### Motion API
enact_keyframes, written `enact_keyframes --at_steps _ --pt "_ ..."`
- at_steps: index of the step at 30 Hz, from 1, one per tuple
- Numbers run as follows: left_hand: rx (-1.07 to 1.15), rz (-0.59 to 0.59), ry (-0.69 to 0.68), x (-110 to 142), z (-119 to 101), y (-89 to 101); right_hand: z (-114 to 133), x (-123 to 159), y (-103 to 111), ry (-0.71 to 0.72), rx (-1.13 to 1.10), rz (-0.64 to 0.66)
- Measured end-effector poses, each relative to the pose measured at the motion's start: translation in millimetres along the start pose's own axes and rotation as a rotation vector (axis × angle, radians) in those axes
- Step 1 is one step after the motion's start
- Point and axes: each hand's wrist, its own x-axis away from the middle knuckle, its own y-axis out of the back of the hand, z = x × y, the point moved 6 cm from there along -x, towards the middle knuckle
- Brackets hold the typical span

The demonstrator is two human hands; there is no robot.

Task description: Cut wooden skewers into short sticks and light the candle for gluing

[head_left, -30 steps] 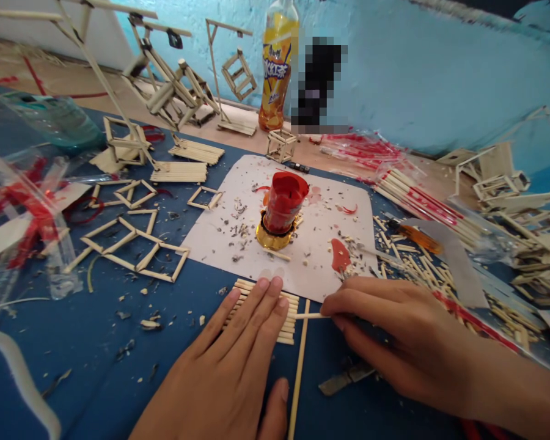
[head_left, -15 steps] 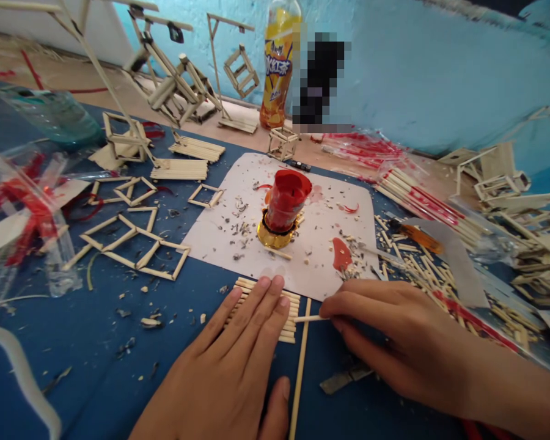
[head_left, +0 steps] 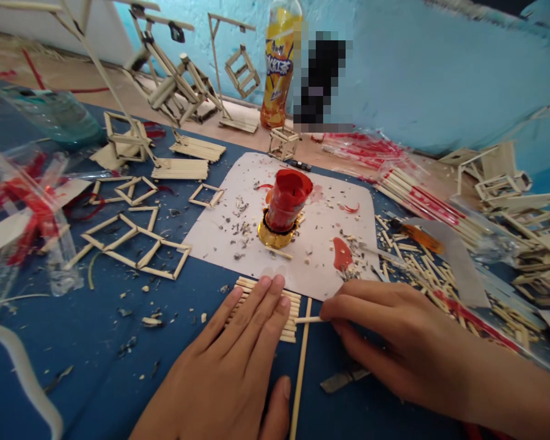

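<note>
Wall: blue, uneven paint, beyond the far edge of a blue desk.
Short stick: near the desk's near edge, crossing over a long stick; its free end sits slightly nearer that edge than a second ago.
Right hand: pinching the short stick between thumb and fingers, which hide its other end.
Left hand: flat, fingers spread on a raft of sticks, grasping nothing, posed as before.
Raft: pale round wood laid side by side, largely covered by the left hand.
Sheet: white, round-cornered, strewn with dark flakes and red wax.
Candle: red, hollow-topped, on a shiny gold foot, upright mid-sheet.
Blade: grey metal, partly under the right hand.
Frames: stick-built squares toward the desk's left edge.
Offcuts: short pieces heaped toward the right edge.
Bottle: clear, yellow-labelled, past the far edge; pixelation masks something beside it.
</note>
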Motion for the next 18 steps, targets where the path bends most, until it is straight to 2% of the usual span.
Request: enact_keyframes --at_steps 18 --pt "-0.004 0.005 0.006 -2.4 -0.8 -1.2 -3.4 2.2 -1.8 -0.009 -0.044 0.013"
